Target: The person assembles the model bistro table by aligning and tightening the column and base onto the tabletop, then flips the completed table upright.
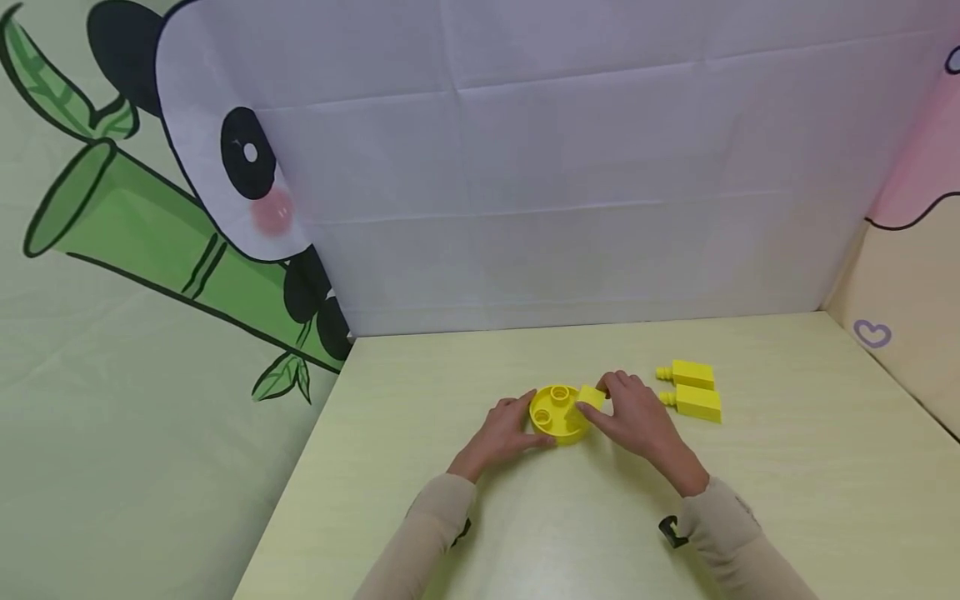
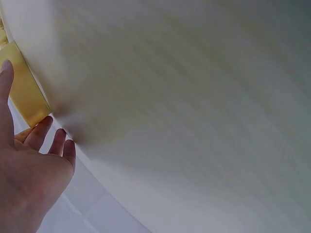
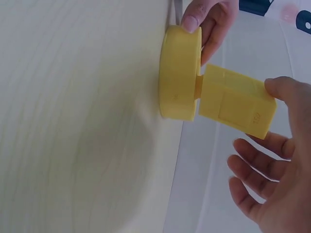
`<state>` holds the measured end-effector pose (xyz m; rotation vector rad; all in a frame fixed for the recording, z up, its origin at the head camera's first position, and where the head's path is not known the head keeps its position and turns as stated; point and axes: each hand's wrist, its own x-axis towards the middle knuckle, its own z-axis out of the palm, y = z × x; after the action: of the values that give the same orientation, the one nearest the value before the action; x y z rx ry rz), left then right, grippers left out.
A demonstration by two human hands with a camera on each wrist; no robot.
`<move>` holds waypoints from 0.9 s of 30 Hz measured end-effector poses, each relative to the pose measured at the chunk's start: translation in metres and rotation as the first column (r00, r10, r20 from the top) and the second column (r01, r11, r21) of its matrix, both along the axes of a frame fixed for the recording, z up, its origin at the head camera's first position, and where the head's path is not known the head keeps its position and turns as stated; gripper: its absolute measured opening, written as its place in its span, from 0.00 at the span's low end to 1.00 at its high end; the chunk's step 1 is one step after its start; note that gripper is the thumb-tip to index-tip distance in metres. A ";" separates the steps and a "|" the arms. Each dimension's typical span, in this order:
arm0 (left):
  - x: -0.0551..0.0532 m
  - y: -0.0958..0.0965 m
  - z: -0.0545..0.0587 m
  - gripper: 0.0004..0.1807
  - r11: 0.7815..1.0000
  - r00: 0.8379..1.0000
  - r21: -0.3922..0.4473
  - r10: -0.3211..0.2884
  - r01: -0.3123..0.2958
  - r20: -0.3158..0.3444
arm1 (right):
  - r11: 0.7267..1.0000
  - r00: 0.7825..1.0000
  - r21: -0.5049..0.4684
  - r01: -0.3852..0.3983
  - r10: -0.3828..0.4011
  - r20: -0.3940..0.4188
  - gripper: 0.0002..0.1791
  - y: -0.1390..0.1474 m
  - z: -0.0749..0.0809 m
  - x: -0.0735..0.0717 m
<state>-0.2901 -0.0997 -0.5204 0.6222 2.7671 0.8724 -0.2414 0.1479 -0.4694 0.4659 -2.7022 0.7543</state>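
A round yellow base with raised ring sockets on top lies on the table. My left hand holds it from the left, thumb at the near rim and fingers at the far side. My right hand pinches a yellow rectangular block between thumb and forefinger. In the right wrist view, the block stands slightly tilted over the base, its narrow peg end at the base's top. The other fingers of that hand are loosely bent, off the block. The peg's tip is hidden.
Two more yellow blocks with knobbed pegs, a farther one and a nearer one, lie side by side to the right of my right hand. The pale table ends at a white cloth backdrop behind.
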 end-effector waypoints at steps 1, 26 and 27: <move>0.000 0.000 0.000 0.52 1.000 1.000 0.001 -0.001 0.001 -0.001 | 1.000 1.000 0.007 0.010 -0.010 -0.011 0.23 -0.001 0.000 0.000; 0.001 0.000 0.002 0.52 1.000 1.000 0.000 -0.005 0.005 -0.013 | 0.995 0.996 0.045 -0.085 0.083 0.041 0.27 -0.003 0.006 0.006; 0.001 0.000 0.002 0.52 1.000 1.000 -0.003 -0.004 0.004 -0.014 | 0.995 0.996 0.052 -0.082 0.080 0.043 0.29 -0.004 0.006 0.005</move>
<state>-0.2888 -0.1000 -0.5182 0.6354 2.7779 0.8666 -0.2360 0.1442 -0.4635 0.5826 -2.7623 0.7216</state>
